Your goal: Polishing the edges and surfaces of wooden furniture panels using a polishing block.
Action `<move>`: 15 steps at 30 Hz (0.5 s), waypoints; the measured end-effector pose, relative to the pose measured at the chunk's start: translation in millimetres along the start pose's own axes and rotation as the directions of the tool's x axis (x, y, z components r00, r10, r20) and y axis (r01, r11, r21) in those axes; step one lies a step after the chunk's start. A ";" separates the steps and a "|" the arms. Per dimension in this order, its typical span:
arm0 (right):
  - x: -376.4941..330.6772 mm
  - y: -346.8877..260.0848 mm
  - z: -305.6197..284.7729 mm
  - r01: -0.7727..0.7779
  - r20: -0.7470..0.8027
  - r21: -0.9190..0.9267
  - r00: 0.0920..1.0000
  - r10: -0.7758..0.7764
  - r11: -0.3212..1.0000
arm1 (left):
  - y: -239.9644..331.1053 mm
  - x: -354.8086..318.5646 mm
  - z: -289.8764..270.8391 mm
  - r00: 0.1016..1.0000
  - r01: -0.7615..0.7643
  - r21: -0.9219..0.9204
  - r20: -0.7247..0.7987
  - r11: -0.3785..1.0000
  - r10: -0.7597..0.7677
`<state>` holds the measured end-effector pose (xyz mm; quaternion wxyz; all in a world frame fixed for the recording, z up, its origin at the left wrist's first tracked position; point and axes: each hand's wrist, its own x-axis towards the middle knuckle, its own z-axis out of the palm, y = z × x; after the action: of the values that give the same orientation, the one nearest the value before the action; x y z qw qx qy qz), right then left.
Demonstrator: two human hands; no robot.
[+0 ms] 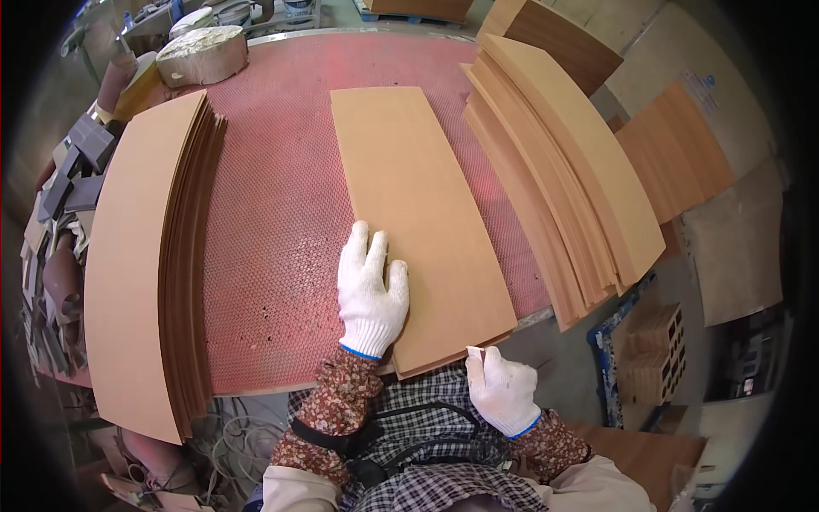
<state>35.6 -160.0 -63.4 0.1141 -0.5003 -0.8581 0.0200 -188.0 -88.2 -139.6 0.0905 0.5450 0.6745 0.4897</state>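
A long light-brown wooden board (418, 188) lies lengthwise in front of me, and its near end reaches past the table's front edge. A second board edge shows just under it at that end. My left hand (373, 286), in a white knit glove with a blue hem, rests on the board's left side with its fingers stretched out. My right hand (503, 391), gloved the same way, is closed beside the near right corner. Something small and pale shows at its fingertips, too small to name. Whether these fingertips touch the board I cannot tell.
The table (273, 213) has a red honeycomb-patterned mat. A stack of boards (141, 247) stands left, another (563, 162) right. Grey blocks and scraps (85, 145) crowd the far-left side. A wrapped round bundle (203, 56) sits at the back. Wooden pieces (653, 358) are piled low on the right.
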 end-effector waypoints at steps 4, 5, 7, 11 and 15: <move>11.3 11.6 8.7 0.003 0.067 -0.029 0.998 -0.001 1.000 | 4.4 0.4 -0.1 1.000 0.007 0.009 0.011 1.000 -0.007; 15.6 16.6 14.8 0.001 0.077 -0.022 0.997 0.000 1.000 | 4.7 0.5 0.7 1.000 0.003 -0.003 0.007 1.000 -0.003; 46.9 16.8 20.8 0.002 0.070 -0.023 0.998 -0.001 1.000 | 4.3 0.3 0.7 1.000 0.003 -0.005 0.011 1.000 -0.003; 137.6 24.2 43.1 0.035 0.061 -0.090 0.998 -0.029 0.995 | 3.5 0.6 -1.4 1.000 -0.008 0.011 -0.004 1.000 0.008; 248.4 27.9 55.8 0.022 0.180 -0.186 0.984 0.012 0.982 | 6.3 -0.2 2.6 1.000 -0.008 0.029 0.003 1.000 0.008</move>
<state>-70.3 72.8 -78.2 -0.0116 -0.5029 -0.8641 -0.0161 -182.2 -87.3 -136.3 0.0816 0.5497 0.6792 0.4794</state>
